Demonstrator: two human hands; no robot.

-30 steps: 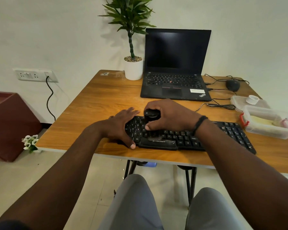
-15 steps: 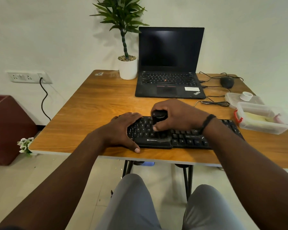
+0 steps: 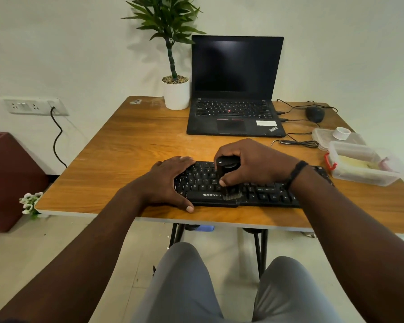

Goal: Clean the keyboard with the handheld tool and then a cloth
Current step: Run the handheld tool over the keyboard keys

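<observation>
A black keyboard (image 3: 261, 194) lies along the front edge of the wooden table (image 3: 126, 159). My right hand (image 3: 250, 162) grips a black handheld brush tool (image 3: 228, 178) that stands upright, its bristles pressed on the keyboard's front edge near the space bar. My left hand (image 3: 168, 180) rests flat over the keyboard's left end, fingers on the keys and thumb against the front edge. I see no cloth on its own; the clear box at the right holds something pale.
An open black laptop (image 3: 233, 89) stands behind the keyboard, a potted plant (image 3: 175, 89) to its left. A mouse (image 3: 315, 113) and cables (image 3: 299, 143) lie at the back right. A clear plastic box (image 3: 364, 164) and its lid (image 3: 336, 136) sit at the right edge.
My right hand has moved the brush rightward along the keys and down toward the front edge. My left hand stays on the keyboard's left end.
</observation>
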